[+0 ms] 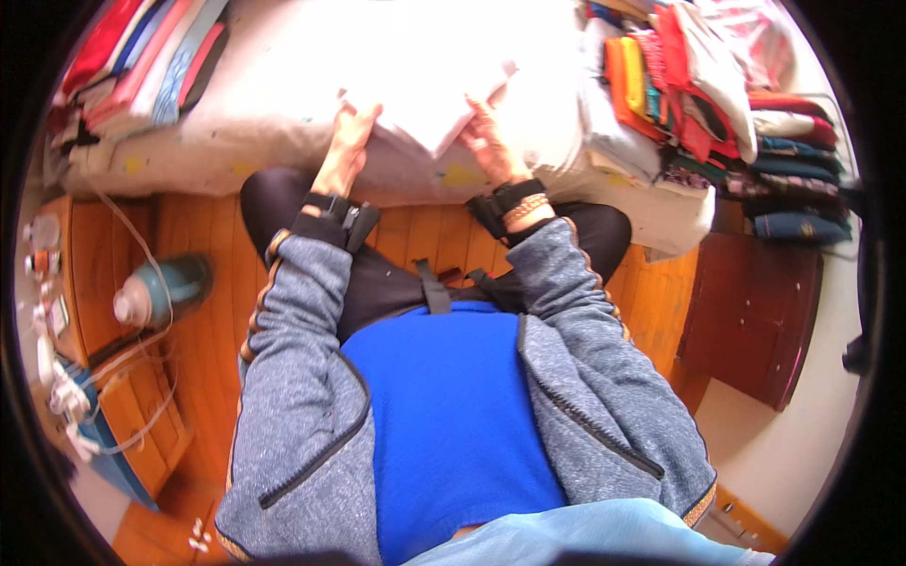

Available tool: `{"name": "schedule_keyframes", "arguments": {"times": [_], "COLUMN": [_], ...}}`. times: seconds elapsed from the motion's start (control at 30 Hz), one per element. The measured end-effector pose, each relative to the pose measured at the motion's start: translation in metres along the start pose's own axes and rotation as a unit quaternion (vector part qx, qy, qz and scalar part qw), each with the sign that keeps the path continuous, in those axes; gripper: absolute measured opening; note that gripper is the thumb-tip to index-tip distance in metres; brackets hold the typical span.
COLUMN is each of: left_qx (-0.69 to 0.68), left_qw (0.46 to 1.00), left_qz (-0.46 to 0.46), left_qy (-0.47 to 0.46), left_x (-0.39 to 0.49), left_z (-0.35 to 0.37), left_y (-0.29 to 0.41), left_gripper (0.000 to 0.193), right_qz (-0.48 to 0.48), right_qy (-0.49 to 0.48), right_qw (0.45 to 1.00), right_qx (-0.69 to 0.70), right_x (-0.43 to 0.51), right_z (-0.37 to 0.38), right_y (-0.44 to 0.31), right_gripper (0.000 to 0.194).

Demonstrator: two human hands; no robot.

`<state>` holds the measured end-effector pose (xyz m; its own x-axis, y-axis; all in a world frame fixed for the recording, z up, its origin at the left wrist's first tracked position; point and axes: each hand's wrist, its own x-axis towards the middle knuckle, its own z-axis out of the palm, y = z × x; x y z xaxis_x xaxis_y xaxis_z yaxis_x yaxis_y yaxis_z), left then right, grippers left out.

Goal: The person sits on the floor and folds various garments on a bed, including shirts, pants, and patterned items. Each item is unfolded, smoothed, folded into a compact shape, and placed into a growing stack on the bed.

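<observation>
A white piece of cloth (pixel 425 113), strongly overexposed, lies on the bed in front of me, with a pointed fold aimed at my body. My left hand (pixel 347 145) grips its left edge, thumb uppermost. On the opposite side, my right hand (pixel 492 145) has its fingers at the cloth's right edge and partly under it. Glare hides the cloth's far part, so what kind of item it is stays unclear. Both wrists wear black straps. Beneath the cloth is a pale, patterned bed cover (pixel 269 141).
Folded clothes (pixel 159 64) are stacked at the bed's left. More piles of coloured clothes (pixel 658 92) stand at the right, beside a rack of folded garments (pixel 796 163). A teal thermos flask (pixel 166 290) and a white cable (pixel 134 226) are at left, near a wooden cabinet (pixel 106 269).
</observation>
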<state>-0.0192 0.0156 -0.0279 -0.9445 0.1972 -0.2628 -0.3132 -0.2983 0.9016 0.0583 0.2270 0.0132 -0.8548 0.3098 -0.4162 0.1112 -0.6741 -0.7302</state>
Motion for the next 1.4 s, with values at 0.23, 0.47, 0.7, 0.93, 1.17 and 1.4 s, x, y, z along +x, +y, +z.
{"name": "schedule_keyframes", "arguments": {"times": [0.23, 0.47, 0.7, 0.93, 1.17, 1.4], "left_qx": [-0.022, -0.003, 0.148, 0.13, 0.147, 0.139], "left_qw": [0.952, 0.94, 0.895, 0.909, 0.913, 0.909], "left_qz": [-0.206, -0.19, -0.208, -0.216, -0.23, -0.237], "left_qy": [-0.226, -0.282, -0.366, -0.333, -0.303, -0.313], "left_x": [-0.033, -0.057, -0.048, -0.044, -0.041, -0.043], "left_z": [0.006, 0.015, 0.02, 0.013, 0.016, 0.015], "left_y": [0.004, 0.026, 0.025, 0.013, 0.008, 0.011], "left_gripper": [0.021, 0.039, 0.046, 0.039, 0.039, 0.042], "right_qz": [0.093, -0.063, -0.355, -0.415, -0.415, -0.508], "right_qy": [-0.025, -0.085, -0.216, -0.055, 0.294, 0.299], "right_qw": [0.995, 0.989, 0.887, 0.908, 0.858, 0.329], "right_qx": [0.017, -0.101, -0.202, -0.025, 0.063, -0.738], "right_x": [-0.013, -0.049, -0.048, -0.065, 0.014, 0.037], "right_z": [-0.008, -0.005, 0.023, -0.008, -0.091, -0.184], "right_y": [-0.004, -0.045, -0.226, -0.392, -0.381, -0.382], "right_gripper": [0.045, 0.039, 0.039, 0.03, 0.039, 0.043]}}
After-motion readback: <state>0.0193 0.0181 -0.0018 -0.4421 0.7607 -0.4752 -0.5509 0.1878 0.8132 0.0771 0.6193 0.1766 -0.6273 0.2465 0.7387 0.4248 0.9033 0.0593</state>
